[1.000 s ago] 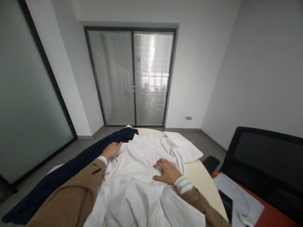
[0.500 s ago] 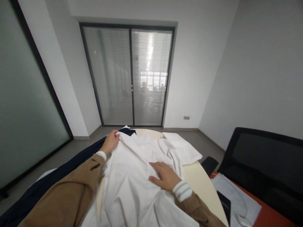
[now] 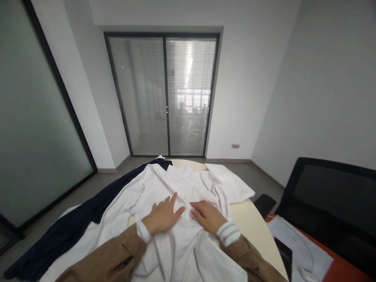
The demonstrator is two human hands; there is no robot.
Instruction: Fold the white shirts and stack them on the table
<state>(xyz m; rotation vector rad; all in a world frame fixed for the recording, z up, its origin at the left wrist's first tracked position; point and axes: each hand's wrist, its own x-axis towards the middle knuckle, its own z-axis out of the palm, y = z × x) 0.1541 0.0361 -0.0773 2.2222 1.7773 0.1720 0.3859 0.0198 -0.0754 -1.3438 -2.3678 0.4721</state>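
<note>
The white shirt (image 3: 183, 237) lay over the middle of the pale surface (image 3: 251, 223), its long axis running from the near edge towards the far edge. Both hands were on it, so it lay directly under them and reached beyond the fingertips towards the far edge. The left hand (image 3: 165, 216) and right hand (image 3: 210, 216) faced each other across the shirt's middle line, near but not touching; the right fingertips seemed slightly closer to that line. The left hand was palm down with fingers spread and thumb apart, gripping nothing that showed. The right hand was loosely bent, thumb and forefinger slightly apart, their tips on the cloth and no fold visible between them.

One sleeve (image 3: 116, 203) ran slantwise from the shirt's far left part towards the near left, over the left edge, beside and partly on the navy cloth (image 3: 75, 221). Another white piece (image 3: 230, 182) lay by the far right edge; whether it belonged to the shirt could not be told. Past the right edge stood a chair (image 3: 329, 207), with papers (image 3: 296, 235) near it.

Half a second earlier, the left hand had held the shirt's far left part near the navy cloth; now it was at the middle and that sleeve lay in view. The right hand had barely shifted.
</note>
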